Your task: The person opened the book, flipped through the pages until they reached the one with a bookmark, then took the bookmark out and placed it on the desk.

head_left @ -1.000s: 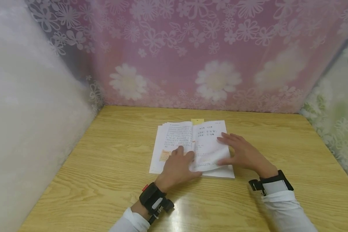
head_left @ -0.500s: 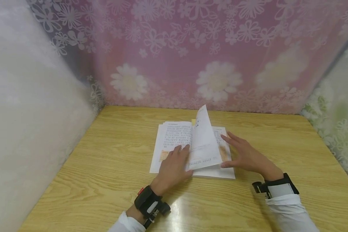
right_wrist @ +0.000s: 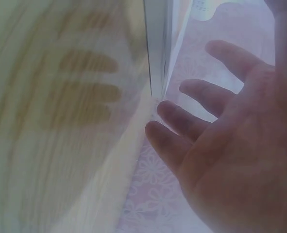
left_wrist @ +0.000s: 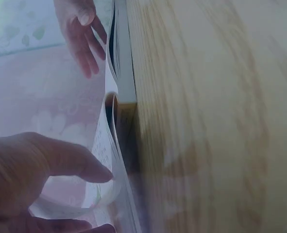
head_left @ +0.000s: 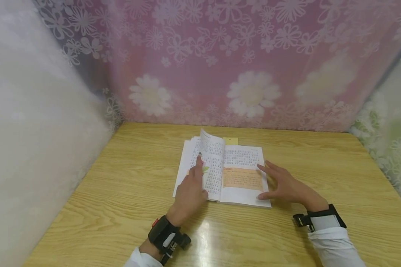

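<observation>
An open book point(head_left: 244, 197) of printed text lies on the table, an orange text box point(head_left: 242, 178) across its right page. My left hand point(head_left: 188, 193) is on the left page, its index finger stretched along a leaf point(head_left: 214, 150) whose far outer corner curls up. In the left wrist view, the thumb point(left_wrist: 80, 162) lies against the paper near the book's lower edge. Beside the right page is my right hand point(head_left: 287, 187), thumb and fingers spread at the outer edge. The right wrist view shows its fingers point(right_wrist: 201, 94) apart and holding nothing.
A yellow tab point(head_left: 231, 141) sticks out past the book's far edge. The book lies on a wood-grain table point(head_left: 127, 193). Behind the table hangs a pink flowered curtain point(head_left: 194, 66), with pale curtains at both sides.
The lifted leaf has swung over from right to left, baring the page with the orange box. My left hand has shifted left with it; the right hand has stayed near the right edge.
</observation>
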Available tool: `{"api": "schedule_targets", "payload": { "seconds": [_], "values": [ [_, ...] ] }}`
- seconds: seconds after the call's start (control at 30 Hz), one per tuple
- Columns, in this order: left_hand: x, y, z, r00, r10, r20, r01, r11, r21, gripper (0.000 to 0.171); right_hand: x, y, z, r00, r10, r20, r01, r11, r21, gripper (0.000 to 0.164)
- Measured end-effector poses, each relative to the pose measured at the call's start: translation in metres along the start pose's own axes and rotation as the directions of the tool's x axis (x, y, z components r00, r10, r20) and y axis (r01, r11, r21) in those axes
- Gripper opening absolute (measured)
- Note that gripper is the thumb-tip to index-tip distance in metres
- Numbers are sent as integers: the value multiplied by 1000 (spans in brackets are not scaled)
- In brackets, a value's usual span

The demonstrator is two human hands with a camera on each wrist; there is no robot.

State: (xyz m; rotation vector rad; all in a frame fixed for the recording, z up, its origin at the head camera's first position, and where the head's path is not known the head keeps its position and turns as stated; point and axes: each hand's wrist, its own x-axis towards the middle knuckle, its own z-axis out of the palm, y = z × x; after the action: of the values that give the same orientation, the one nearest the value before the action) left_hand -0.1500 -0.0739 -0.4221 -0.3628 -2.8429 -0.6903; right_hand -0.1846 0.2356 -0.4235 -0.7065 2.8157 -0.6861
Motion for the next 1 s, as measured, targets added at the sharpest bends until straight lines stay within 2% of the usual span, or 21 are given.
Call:
{"api": "schedule_targets", "payload": {
  "seconds": [0.13,0.27,0.37,0.47,0.53,0.63,0.7,0.77,0.87,0.93,1.0],
  "values": [
    [0,-6,-1,1000,-14,0,14,998,59,89,-2,2,1,1000,5,7,-5,1000,-2,103],
    [0,-9,-1,1000,-16,14,13,989,149,69,-4,2,1,1000,6,11,-6,1000,2,103],
    [1,-10,-2,1000,-11,20,7,984,180,63,-4,1,1,1000,2,20,-3,1000,9,104],
    [3,-10,-1,999,27,45,-36,979,198,66,-5,1,1,999,0,37,-1,1000,11,105],
    [5,-11,0,994,85,71,-97,976,194,66,-5,2,2,999,-1,50,1,1000,10,105],
    [7,-12,1,976,172,136,-190,973,132,69,-5,3,4,998,-14,63,14,1000,11,106],
    [8,-13,2,959,208,191,-222,973,58,71,-4,4,5,997,-27,68,27,1000,9,105],
    [8,-14,4,942,217,258,-224,975,0,69,-3,5,6,997,-47,68,46,999,12,106],
    [7,-14,5,915,218,340,-224,974,-22,60,-2,6,7,995,-67,74,64,997,32,105],
    [7,-14,5,904,216,370,-232,973,-2,55,-2,5,7,994,-75,80,71,996,47,105],
    [6,-14,4,901,210,380,-236,972,23,53,-1,4,7,993,-77,88,73,996,55,104]
  ]
}}
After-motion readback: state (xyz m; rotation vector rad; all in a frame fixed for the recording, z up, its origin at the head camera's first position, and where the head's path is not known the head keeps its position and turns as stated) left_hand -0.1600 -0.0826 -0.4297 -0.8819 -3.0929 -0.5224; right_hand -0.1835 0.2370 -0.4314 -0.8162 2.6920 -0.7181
